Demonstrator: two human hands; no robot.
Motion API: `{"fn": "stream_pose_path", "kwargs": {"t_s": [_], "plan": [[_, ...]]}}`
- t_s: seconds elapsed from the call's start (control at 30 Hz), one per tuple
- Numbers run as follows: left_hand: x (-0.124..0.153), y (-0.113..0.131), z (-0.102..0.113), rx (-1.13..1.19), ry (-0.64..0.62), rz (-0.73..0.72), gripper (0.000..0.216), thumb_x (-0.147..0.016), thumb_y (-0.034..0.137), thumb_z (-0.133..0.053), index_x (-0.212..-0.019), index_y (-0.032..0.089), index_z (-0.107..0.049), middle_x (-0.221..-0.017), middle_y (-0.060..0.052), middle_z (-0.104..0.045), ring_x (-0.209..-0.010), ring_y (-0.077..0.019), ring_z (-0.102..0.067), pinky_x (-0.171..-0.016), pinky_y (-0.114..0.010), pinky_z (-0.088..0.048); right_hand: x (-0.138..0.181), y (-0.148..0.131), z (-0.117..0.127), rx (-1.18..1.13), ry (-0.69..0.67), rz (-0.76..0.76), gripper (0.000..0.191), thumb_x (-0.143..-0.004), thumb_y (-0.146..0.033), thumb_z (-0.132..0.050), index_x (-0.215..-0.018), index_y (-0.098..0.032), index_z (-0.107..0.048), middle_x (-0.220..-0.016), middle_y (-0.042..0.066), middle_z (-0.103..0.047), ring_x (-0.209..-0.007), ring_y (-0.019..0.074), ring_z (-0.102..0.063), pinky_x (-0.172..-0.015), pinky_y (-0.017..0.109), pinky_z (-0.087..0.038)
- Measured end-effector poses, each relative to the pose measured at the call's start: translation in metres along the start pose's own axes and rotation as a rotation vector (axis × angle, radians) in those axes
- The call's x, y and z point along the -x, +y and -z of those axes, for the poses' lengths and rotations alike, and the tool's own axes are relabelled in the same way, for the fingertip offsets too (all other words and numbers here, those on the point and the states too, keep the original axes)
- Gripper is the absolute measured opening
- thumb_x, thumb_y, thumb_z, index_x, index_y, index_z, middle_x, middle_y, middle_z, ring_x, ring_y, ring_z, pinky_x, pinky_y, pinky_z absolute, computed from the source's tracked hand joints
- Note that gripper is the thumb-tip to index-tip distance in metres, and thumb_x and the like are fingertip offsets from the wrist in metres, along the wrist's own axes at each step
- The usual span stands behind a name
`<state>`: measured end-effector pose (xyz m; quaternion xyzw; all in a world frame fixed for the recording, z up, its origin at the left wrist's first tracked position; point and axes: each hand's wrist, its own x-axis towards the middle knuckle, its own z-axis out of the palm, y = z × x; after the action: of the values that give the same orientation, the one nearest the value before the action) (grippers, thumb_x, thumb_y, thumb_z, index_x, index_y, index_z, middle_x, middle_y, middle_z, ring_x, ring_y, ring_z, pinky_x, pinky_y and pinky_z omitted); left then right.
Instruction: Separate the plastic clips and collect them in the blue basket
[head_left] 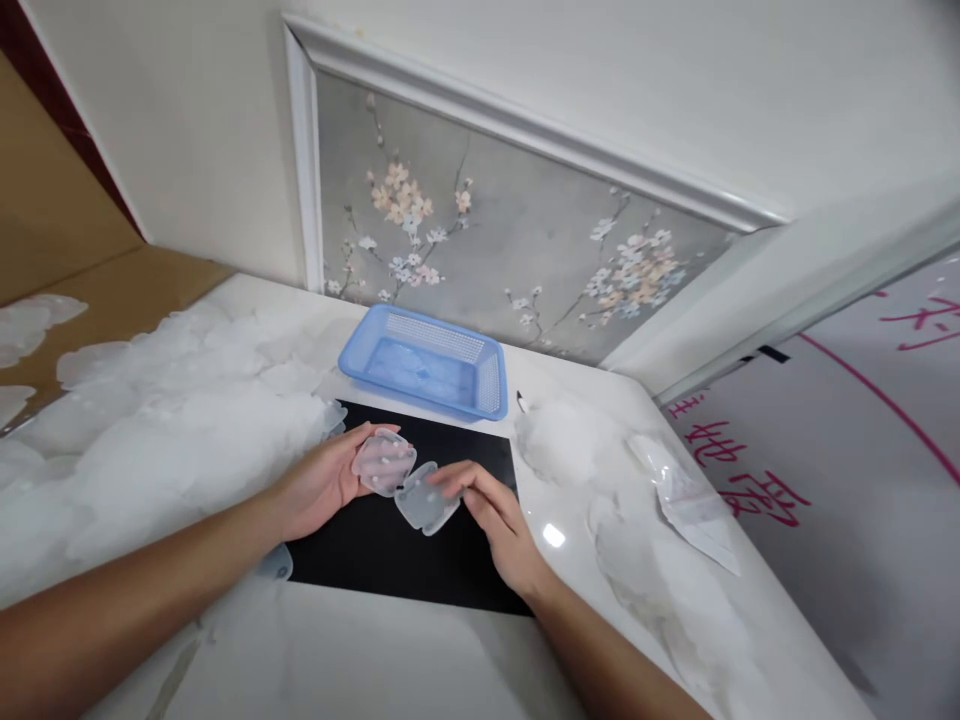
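Observation:
Over the black mat [405, 560], a translucent plastic piece [385, 462] lies open as two rounded, lobed halves joined near the middle, like a small clamshell case with little round bumps. My left hand [330, 482] grips the left half at its outer edge, thumb along the top and fingers behind. My right hand [499, 515] has its fingertips on the right half [427, 500], with the index finger across its upper face. The undersides of both halves are hidden.
A blue plastic basket [424, 375] stands behind the mat. Many similar translucent pieces [187, 460] are heaped at left. More whitish pieces [574, 440] and a clear plastic bag [694, 510] lie at right. A framed floral panel [480, 235] covers the wall; a whiteboard [840, 520] stands right.

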<state>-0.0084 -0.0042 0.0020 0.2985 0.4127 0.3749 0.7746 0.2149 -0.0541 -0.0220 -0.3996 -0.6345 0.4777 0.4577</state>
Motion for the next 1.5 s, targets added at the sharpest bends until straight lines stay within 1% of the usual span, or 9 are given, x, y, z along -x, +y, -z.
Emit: {"fn": "stream_pose_path", "kwargs": {"t_s": [0.07, 0.13, 0.23, 0.33, 0.57, 0.73, 0.93, 1.13, 1.5], "plan": [[0.002, 0.002, -0.002, -0.043, 0.026, -0.023, 0.032, -0.093, 0.039, -0.053, -0.116, 0.020, -0.063, -0.114, -0.010, -0.073, -0.111, -0.0253, -0.067, -0.092, -0.040, -0.053, -0.009, 0.007, 0.007, 0.089, 0.041, -0.055, 0.025, -0.097, -0.041, -0.046, -0.090, -0.022, -0.060, -0.096, 0.006, -0.069, -0.094, 0.0214, -0.065, -0.084, 0.035, -0.051], [0.003, 0.003, -0.003, -0.141, 0.058, -0.084, 0.041, -0.086, 0.034, -0.059, -0.125, 0.024, -0.057, -0.122, -0.008, -0.071, -0.114, -0.0263, -0.065, -0.091, -0.040, -0.053, -0.010, 0.014, 0.009, 0.126, 0.130, -0.103, 0.015, -0.094, -0.035, -0.052, -0.103, -0.023, -0.056, -0.098, 0.006, -0.068, -0.091, 0.0201, -0.066, -0.083, 0.035, -0.052], [0.005, 0.004, -0.001, -0.372, 0.112, -0.156, 0.068, -0.069, 0.020, -0.062, -0.135, 0.029, -0.048, -0.135, -0.006, -0.063, -0.119, -0.0270, -0.062, -0.089, -0.038, -0.053, -0.005, 0.022, 0.009, 0.074, 0.233, -0.133, 0.033, -0.090, -0.027, -0.054, -0.121, -0.025, -0.044, -0.118, 0.009, -0.063, -0.090, 0.0179, -0.068, -0.082, 0.035, -0.055], [0.005, 0.006, 0.001, -0.525, 0.112, -0.156, 0.074, -0.061, 0.019, -0.058, -0.134, 0.028, -0.049, -0.134, -0.005, -0.063, -0.116, -0.0279, -0.062, -0.083, -0.035, -0.054, -0.002, 0.026, 0.012, 0.008, 0.287, -0.135, 0.034, -0.091, -0.028, -0.052, -0.123, -0.026, -0.041, -0.127, 0.010, -0.057, -0.087, 0.0163, -0.068, -0.080, 0.035, -0.056], [0.001, 0.005, 0.002, -0.467, -0.006, -0.155, 0.078, -0.061, 0.015, -0.057, -0.136, 0.030, -0.044, -0.134, -0.005, -0.065, -0.115, -0.0243, -0.064, -0.088, -0.032, -0.052, -0.005, 0.021, 0.014, -0.024, 0.276, -0.206, 0.030, -0.089, -0.031, -0.057, -0.116, -0.025, -0.046, -0.126, 0.009, -0.060, -0.090, 0.0177, -0.069, -0.080, 0.036, -0.056], [0.000, 0.000, 0.005, -0.388, -0.155, -0.180, 0.084, -0.060, 0.007, -0.055, -0.140, 0.028, -0.039, -0.134, -0.007, -0.064, -0.121, -0.0260, -0.061, -0.099, -0.039, -0.047, -0.006, 0.019, 0.014, -0.120, 0.318, -0.187, 0.024, -0.086, -0.032, -0.064, -0.106, -0.024, -0.053, -0.118, 0.007, -0.066, -0.087, 0.0173, -0.069, -0.081, 0.035, -0.057], [-0.001, -0.004, 0.010, -0.360, -0.233, -0.192, 0.088, -0.066, 0.006, -0.059, -0.146, 0.031, -0.030, -0.137, -0.009, -0.062, -0.125, -0.0273, -0.059, -0.101, -0.041, -0.046, -0.006, 0.019, 0.018, -0.102, 0.283, -0.148, 0.009, -0.088, -0.030, -0.060, -0.092, -0.022, -0.061, -0.116, 0.006, -0.067, -0.098, 0.0197, -0.067, -0.084, 0.034, -0.054], [-0.002, -0.004, 0.013, -0.412, -0.261, -0.212, 0.090, -0.066, 0.003, -0.054, -0.148, 0.032, -0.028, -0.139, -0.008, -0.060, -0.128, -0.0251, -0.056, -0.106, -0.042, -0.043, -0.006, 0.021, 0.019, 0.012, 0.266, -0.129, 0.014, -0.091, -0.029, -0.051, -0.094, -0.022, -0.063, -0.110, 0.005, -0.068, -0.099, 0.0205, -0.066, -0.088, 0.037, -0.050], [-0.002, -0.002, 0.009, -0.525, -0.242, -0.228, 0.082, -0.064, 0.002, -0.051, -0.142, 0.027, -0.039, -0.141, -0.007, -0.058, -0.129, -0.0250, -0.055, -0.109, -0.043, -0.039, -0.007, 0.024, 0.019, -0.070, 0.251, -0.156, 0.014, -0.086, -0.022, -0.051, -0.097, -0.022, -0.060, -0.100, 0.004, -0.071, -0.092, 0.0181, -0.067, -0.084, 0.034, -0.050]]}}
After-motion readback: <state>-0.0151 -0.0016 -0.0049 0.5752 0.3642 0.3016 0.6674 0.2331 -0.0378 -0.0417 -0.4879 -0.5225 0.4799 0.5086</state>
